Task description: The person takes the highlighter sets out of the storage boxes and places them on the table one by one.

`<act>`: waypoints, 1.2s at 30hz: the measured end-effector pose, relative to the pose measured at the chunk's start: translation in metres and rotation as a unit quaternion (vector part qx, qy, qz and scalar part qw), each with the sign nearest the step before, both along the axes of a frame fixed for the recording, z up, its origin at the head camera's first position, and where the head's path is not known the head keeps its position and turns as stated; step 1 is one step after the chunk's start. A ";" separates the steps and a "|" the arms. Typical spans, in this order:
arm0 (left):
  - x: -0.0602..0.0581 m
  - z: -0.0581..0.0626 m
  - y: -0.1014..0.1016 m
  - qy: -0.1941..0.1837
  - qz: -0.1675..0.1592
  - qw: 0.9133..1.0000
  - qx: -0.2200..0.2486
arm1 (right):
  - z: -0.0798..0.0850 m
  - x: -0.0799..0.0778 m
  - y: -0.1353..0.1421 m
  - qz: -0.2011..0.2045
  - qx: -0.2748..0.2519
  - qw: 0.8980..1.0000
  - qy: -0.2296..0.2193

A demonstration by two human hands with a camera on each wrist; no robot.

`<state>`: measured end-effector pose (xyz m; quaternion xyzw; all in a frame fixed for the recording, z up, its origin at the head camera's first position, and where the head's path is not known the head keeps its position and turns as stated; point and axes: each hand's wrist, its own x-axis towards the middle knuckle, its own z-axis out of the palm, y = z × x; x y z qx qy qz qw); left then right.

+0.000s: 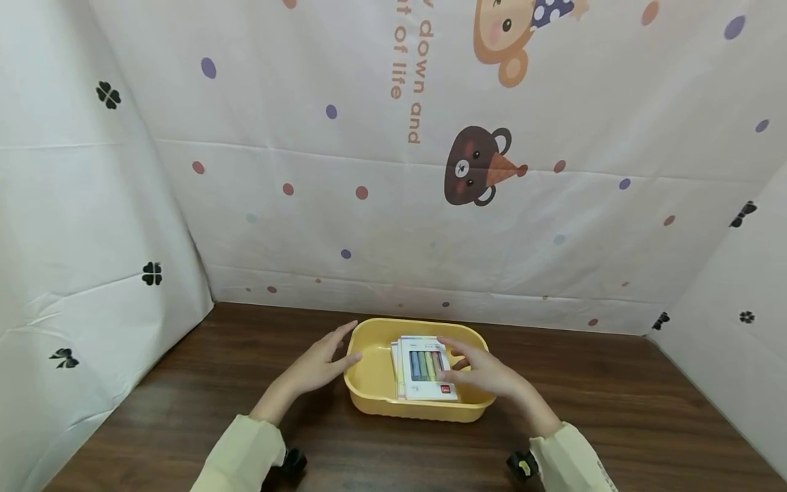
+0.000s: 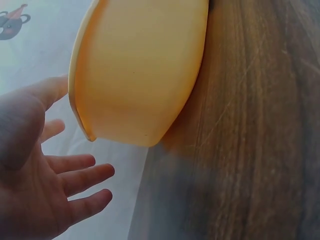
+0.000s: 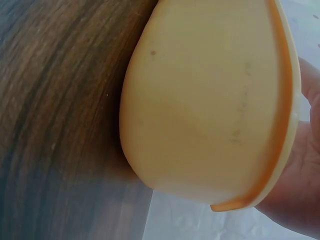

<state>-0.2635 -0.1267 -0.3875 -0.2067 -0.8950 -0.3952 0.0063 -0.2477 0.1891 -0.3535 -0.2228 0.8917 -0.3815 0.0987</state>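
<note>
A yellow plastic tub stands on the wooden table. Inside it lies a small stack of flat white packs, the top pack picturing a row of coloured sticks. At the tub's left end is my left hand, fingers spread and loosely bent, thumb tip over the rim. The left wrist view shows that hand beside the tub wall with nothing in its grasp. My right hand reaches over the right rim, its extended fingertips at the top pack's right side. In the right wrist view the tub hides its fingers.
The dark wooden table extends around the tub. Behind it hangs a pale printed cloth, with more cloth along the left and right sides. Black wrist straps show beneath both sleeves.
</note>
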 end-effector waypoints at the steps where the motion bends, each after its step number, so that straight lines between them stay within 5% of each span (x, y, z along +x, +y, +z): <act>1: 0.000 0.000 0.000 -0.001 -0.002 1.000 0.001 | 0.000 0.000 0.000 0.001 0.001 1.000 -0.002; 15: 0.004 -0.005 0.000 -0.017 -0.025 1.000 0.000 | -0.007 -0.005 -0.006 0.049 -0.002 0.999 -0.017; 28: 0.001 -0.009 0.003 -0.012 -0.056 0.998 0.006 | -0.006 -0.003 -0.007 0.028 0.011 0.999 -0.026; 36: 0.001 -0.008 0.006 -0.039 -0.036 0.999 0.004 | -0.009 -0.007 -0.005 0.012 -0.028 0.998 -0.063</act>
